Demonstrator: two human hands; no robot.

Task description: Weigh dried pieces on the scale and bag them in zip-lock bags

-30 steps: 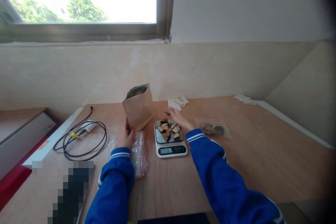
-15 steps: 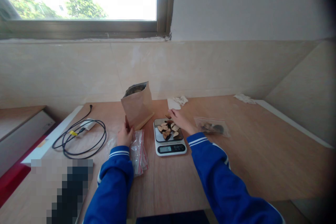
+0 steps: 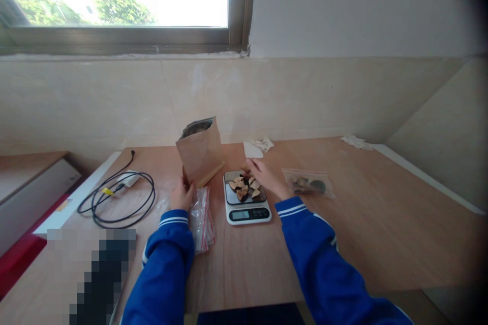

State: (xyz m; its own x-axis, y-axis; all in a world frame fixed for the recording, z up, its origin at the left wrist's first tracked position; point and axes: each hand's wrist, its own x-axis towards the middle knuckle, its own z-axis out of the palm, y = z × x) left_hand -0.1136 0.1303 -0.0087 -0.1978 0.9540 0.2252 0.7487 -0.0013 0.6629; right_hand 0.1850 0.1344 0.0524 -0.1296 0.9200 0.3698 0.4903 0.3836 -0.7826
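Observation:
A digital kitchen scale [image 3: 249, 215] stands on the table, its small display lit. On its plate lies a pile of dried brown-and-cream slices [image 3: 241, 193], which look like dried mushroom. My right hand [image 3: 263, 175] is over the plate's far right edge, thumb and fingers pinched on one dried slice [image 3: 245, 168]. Left of the scale, an upright brown paper pouch [image 3: 200, 155] gapes at the top, its contents dark. My left hand [image 3: 182, 195] grips its lower left corner, fingers partly hidden. Clear zip bags [image 3: 201, 221] lie flat beside that wrist.
Right of the scale lies a filled zip bag [image 3: 308, 183]. A coiled black cable [image 3: 154, 195] and white adapter [image 3: 128, 179] are at the left. Crumpled tissue [image 3: 263, 145] and a white paper [image 3: 252, 150] lie near the wall. A pixelated dark object [image 3: 102, 274] occupies the near left.
My right hand stays over the plate's far edge, with the slice now slightly lower, close to the pile. My left hand and the pouch have hardly moved.

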